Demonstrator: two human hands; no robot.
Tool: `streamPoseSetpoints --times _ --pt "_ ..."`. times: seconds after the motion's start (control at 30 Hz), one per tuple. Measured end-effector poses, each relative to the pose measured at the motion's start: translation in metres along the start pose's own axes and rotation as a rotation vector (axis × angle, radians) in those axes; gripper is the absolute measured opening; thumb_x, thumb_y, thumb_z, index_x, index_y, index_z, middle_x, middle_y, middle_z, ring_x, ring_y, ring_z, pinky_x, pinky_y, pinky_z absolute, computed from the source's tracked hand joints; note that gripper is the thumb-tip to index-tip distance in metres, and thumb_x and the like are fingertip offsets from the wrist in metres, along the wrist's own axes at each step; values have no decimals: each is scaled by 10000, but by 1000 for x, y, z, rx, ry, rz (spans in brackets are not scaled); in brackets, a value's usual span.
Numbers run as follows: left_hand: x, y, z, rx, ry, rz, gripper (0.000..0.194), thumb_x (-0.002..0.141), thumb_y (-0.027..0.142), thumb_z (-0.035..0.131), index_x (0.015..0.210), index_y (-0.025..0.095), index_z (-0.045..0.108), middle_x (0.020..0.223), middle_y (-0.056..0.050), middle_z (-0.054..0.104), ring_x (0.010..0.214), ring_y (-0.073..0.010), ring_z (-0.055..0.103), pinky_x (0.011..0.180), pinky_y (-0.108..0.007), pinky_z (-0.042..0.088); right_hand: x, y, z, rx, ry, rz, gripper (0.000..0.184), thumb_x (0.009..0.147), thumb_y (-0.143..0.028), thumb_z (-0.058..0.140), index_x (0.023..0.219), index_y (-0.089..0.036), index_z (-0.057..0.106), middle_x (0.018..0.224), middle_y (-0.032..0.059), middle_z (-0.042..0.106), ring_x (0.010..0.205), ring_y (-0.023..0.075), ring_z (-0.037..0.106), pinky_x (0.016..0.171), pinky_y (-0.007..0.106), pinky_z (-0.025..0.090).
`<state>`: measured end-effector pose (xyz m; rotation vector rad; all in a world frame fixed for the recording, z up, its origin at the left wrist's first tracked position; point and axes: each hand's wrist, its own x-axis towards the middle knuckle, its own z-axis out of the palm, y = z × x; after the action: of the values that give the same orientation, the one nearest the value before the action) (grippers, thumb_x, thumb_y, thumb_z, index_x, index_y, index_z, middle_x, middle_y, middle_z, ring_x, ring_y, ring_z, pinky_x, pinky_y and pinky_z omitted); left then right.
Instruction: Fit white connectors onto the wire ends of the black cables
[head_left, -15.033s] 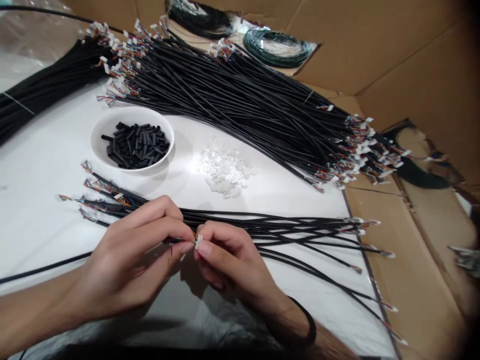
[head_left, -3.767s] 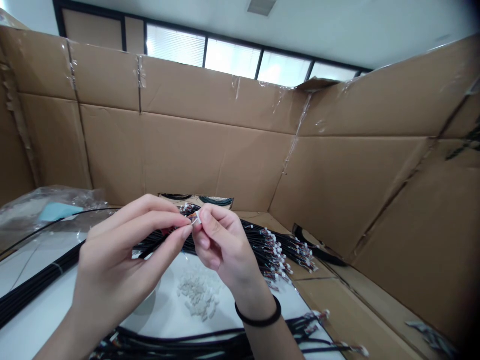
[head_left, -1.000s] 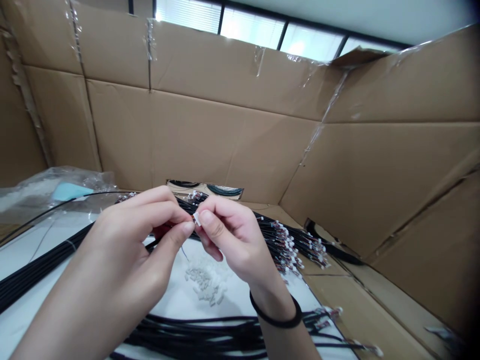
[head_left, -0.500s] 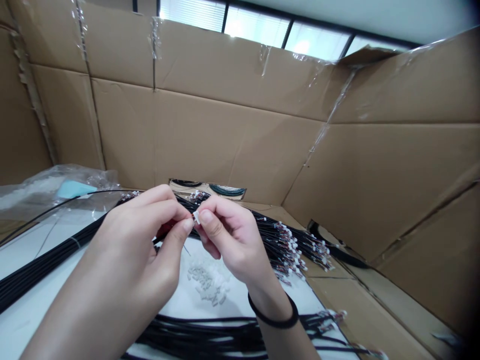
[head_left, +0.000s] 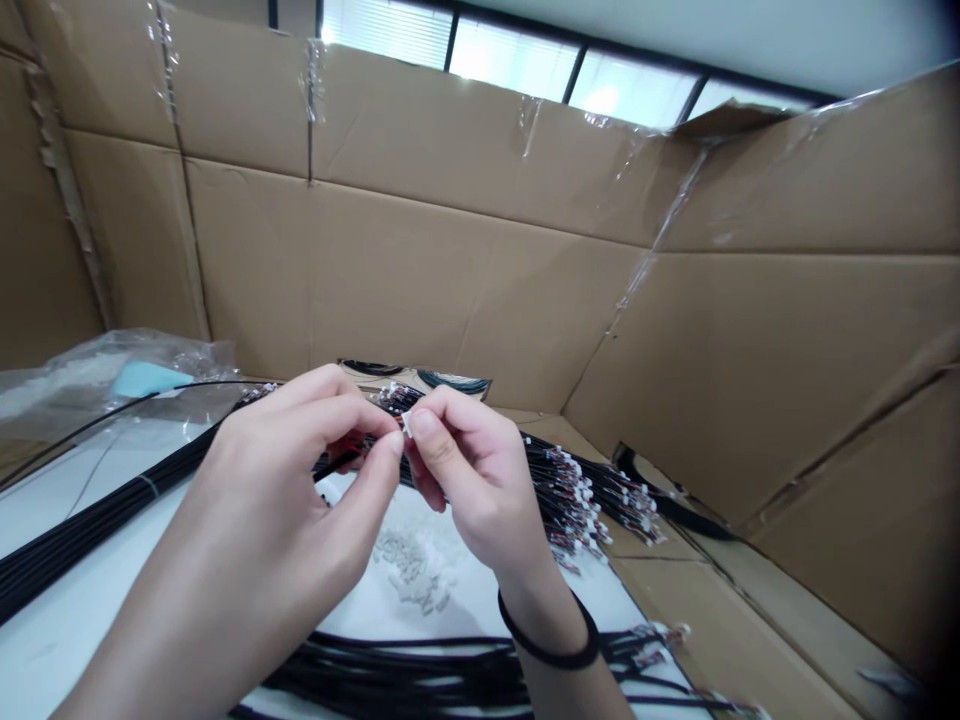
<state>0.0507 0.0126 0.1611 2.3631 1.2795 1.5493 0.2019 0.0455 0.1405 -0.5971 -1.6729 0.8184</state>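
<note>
My right hand [head_left: 472,470] pinches a small white connector housing [head_left: 407,424] between thumb and forefinger. Close against it, my left hand [head_left: 322,470] is closed on the thin coloured wires [head_left: 367,440] at the end of a black cable [head_left: 337,464]. The wires run up to the connector; how far they sit inside it is too small to tell. Beneath the hands, a loose pile of small whitish connector housings [head_left: 416,570] lies on the white tabletop [head_left: 360,605].
A long bundle of black cables [head_left: 90,535] crosses from the left, and many white-tipped cable ends [head_left: 577,500] fan out on the right. Another cable bundle [head_left: 405,670] lies in front. A clear plastic bag [head_left: 187,360] rests at left. Cardboard walls [head_left: 465,240] surround the table.
Both hands have shifted slightly to the right with the connector and wires. My left thumb and fingertips reach further right, and more of the wires shows behind them.
</note>
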Motion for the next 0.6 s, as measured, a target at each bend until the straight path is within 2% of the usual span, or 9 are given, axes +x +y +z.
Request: streamPoseSetpoints --times 0.13,0.37,0.47,0.6 --pt "0 0 0 5 36 -16 129 845 216 602 758 239 694 779 37 614 680 -105 582 591 -237 434 1 0 0 129 -16 57 309 970 -377 556 722 -197 523 542 -66 434 413 64 368 389 207 265" --pt "-2 -2 1 29 70 3 141 858 225 616 738 251 686 773 37 625 674 -110 587 575 -252 423 2 -2 0 175 -7 94 314 941 -370 590 693 -186 536 536 -66 446 397 50 370 373 193 263" --pt "-1 -2 1 9 63 -11 138 854 199 617 744 252 682 780 38 619 686 -107 585 572 -248 425 2 -2 0 215 -9 114 305 929 -357 595 688 -181 534 537 -68 447 389 42 361 364 182 258" --pt "0 -2 2 -31 118 -1 135 850 152 612 778 254 663 808 42 611 725 -106 583 604 -241 443 2 -1 0 305 -26 171 301 902 -359 619 676 -177 538 539 -71 442 378 31 341 346 168 238"
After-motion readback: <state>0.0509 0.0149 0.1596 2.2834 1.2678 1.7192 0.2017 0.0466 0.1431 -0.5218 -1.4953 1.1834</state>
